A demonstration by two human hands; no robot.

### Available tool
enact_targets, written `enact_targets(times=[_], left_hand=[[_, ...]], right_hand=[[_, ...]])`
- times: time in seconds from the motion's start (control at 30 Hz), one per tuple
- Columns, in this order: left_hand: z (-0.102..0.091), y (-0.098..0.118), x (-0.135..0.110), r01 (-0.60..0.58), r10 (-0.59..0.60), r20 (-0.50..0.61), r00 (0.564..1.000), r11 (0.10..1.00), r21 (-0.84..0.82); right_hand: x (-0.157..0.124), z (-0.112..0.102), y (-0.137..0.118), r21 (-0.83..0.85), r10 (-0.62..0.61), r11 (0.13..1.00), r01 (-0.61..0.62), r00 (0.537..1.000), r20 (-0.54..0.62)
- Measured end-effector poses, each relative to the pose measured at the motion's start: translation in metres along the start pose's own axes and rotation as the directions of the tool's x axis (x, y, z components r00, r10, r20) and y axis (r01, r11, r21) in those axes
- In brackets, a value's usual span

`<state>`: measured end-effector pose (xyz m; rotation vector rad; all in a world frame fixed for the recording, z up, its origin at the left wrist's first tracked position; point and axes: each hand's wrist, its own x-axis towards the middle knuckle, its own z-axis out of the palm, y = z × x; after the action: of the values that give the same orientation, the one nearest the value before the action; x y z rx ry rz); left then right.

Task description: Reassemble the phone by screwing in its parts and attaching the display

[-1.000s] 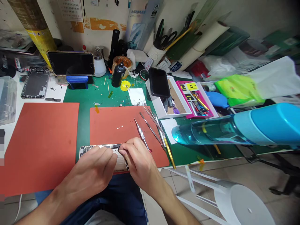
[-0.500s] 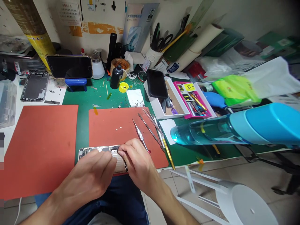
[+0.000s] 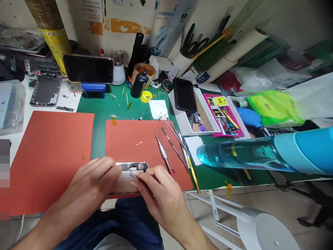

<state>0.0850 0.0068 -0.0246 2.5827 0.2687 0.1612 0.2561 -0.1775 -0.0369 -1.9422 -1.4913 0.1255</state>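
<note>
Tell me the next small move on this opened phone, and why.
Probably lift the small silver piece at the right hand clear of the phone housing and set it on the red mat. It sits right over the exposed internals, and the left hand rests on the housing, steadying it.

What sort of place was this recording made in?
Most likely a phone repair workbench: an opened smartphone lies on a red mat, a stripped phone casing sits at the back left, and a steel pry tool lies nearby.
</note>
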Motion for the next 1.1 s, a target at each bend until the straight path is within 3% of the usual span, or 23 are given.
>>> enact_targets(times=[0.17,0.37,1.1], left_hand=[[0.0,0.004,0.01,-0.089,0.088,-0.019,0.996,0.995,-0.043],[0.003,0.002,0.01,-0.082,0.079,-0.051,0.996,0.995,-0.056],[0.013,-0.001,0.006,-0.127,0.119,-0.134,0.984,0.991,-0.049]], right_hand=[[0.004,0.001,-0.006,-0.08,-0.005,0.997,0.009,0.998,0.056],[0.006,-0.002,-0.005,-0.122,-0.02,0.992,0.032,0.995,0.099],[0.01,0.006,-0.001,-0.173,-0.021,0.985,0.026,0.999,0.033]])
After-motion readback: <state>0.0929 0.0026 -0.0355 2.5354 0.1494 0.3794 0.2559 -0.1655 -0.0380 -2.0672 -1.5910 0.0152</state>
